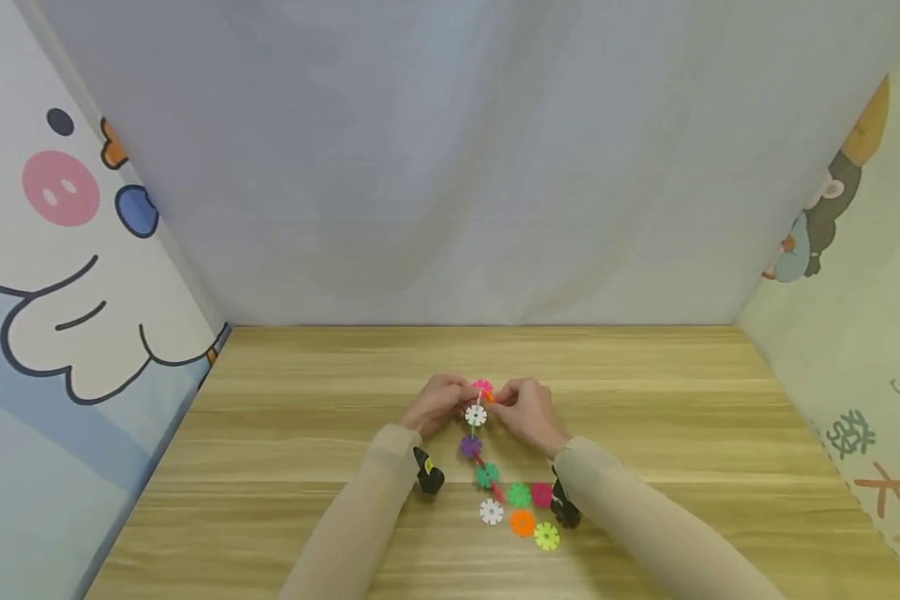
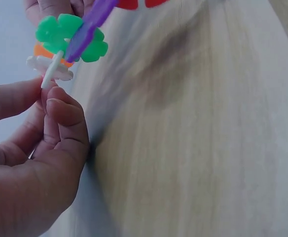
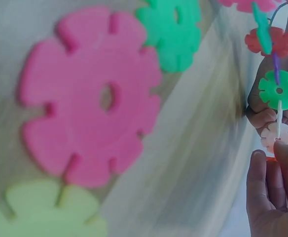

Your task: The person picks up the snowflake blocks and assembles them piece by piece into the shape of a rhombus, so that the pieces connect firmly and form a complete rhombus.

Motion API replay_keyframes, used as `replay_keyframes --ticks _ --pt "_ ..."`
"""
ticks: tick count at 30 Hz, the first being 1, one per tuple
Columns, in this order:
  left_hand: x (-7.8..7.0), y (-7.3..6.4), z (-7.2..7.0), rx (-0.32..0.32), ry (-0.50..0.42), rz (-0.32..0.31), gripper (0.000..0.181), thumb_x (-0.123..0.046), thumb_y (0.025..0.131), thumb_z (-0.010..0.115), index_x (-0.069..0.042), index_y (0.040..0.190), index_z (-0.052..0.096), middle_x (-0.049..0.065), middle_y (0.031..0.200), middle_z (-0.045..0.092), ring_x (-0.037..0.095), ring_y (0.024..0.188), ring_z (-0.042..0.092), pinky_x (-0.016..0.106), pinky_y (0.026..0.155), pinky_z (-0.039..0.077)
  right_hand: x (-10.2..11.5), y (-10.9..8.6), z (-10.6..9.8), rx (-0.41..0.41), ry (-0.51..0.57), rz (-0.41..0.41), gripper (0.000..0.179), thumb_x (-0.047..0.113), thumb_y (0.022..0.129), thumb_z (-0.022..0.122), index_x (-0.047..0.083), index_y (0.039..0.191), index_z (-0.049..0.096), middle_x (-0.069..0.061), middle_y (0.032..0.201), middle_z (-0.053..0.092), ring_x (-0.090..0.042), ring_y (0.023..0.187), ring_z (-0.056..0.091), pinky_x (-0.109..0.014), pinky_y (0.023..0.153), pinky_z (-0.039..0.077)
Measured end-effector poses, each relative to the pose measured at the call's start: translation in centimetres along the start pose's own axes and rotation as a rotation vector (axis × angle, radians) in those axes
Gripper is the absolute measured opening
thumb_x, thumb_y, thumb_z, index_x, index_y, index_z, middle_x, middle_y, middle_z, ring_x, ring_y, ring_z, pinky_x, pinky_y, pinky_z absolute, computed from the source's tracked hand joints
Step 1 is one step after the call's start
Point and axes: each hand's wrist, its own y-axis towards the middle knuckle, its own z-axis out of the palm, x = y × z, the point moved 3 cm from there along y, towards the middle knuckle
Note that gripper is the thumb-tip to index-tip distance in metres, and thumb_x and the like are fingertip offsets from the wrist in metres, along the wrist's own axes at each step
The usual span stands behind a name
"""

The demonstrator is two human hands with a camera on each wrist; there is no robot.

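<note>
So the chain of flower discs has its far end between both hands — left hand pinching that end, right hand clamped on the orange disc there. Loose discs lie by the chain's near end.

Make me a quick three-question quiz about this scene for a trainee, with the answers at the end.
1. Multiple choice: which disc does the right hand pinch? A: purple. B: green. C: orange.

2. True or false: the yellow-green disc is joined into the chain.

3. Fill in the blank: in the head view, the leftmost loose disc is ____ in colour.

Key
1. C, the orange disc at the fingertips.
2. False; it lies loose on the table.
3. White.
</note>
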Motion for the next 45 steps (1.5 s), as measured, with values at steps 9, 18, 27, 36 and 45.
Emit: replay_keyframes --ticks 9,18,27,36,45 --pt "-0.7 -0.1 -1.1 -0.053 -0.086 0.013 0.008 -0.002 0.09 0.061 0.006 0.087 0.063 0.006 0.076 0.06 0.012 0.063 0.054 0.021 0.06 0.046 0.9 1.1 0.0 0.005 0.047 -0.035 0.008 0.007 0.081 0.077 0.005 0.078 0.069 -0.001 0.074 0.066 -0.015 0.067 0.061 -0.03 0.062 0.051" --pt "-0.3 -0.9 -1.6 -0.083 -0.123 0.012 0.009 -0.003 0.09 0.062 0.002 0.082 0.062 0.007 0.075 0.061 0.011 0.062 0.053 0.02 0.055 0.044 1.0 1.9 0.1 0.035 0.015 0.016 0.005 0.009 0.084 0.073 0.007 0.08 0.071 0.001 0.078 0.066 -0.015 0.073 0.06 -0.031 0.065 0.051" --pt "-0.2 -2.2 -1.4 -0.115 -0.014 0.013 0.015 -0.007 0.089 0.065 0.008 0.087 0.065 0.009 0.075 0.063 0.013 0.06 0.053 0.023 0.056 0.046 0.9 1.8 0.0 0.104 -0.012 -0.045 0.004 0.006 0.085 0.071 0.003 0.083 0.07 -0.001 0.078 0.067 -0.015 0.072 0.062 -0.032 0.067 0.052" --pt "0.7 -2.0 -1.2 -0.115 -0.059 -0.006 0.02 -0.016 0.087 0.071 0.004 0.089 0.067 0.01 0.081 0.066 0.016 0.064 0.059 0.025 0.059 0.051 0.7 1.4 -0.4 0.18 -0.06 -0.086 0.004 0.007 0.088 0.069 0.007 0.084 0.071 0.002 0.078 0.067 -0.014 0.072 0.062 -0.034 0.07 0.052" --pt "0.8 -2.0 -0.9 -0.104 -0.145 -0.016 0.014 -0.009 0.087 0.069 0.005 0.09 0.066 0.01 0.078 0.066 0.014 0.063 0.058 0.024 0.057 0.05 1.0 1.1 -0.6 0.204 -0.081 -0.127 0.004 0.006 0.087 0.069 0.007 0.084 0.071 0.001 0.081 0.068 -0.015 0.076 0.063 -0.034 0.072 0.052"
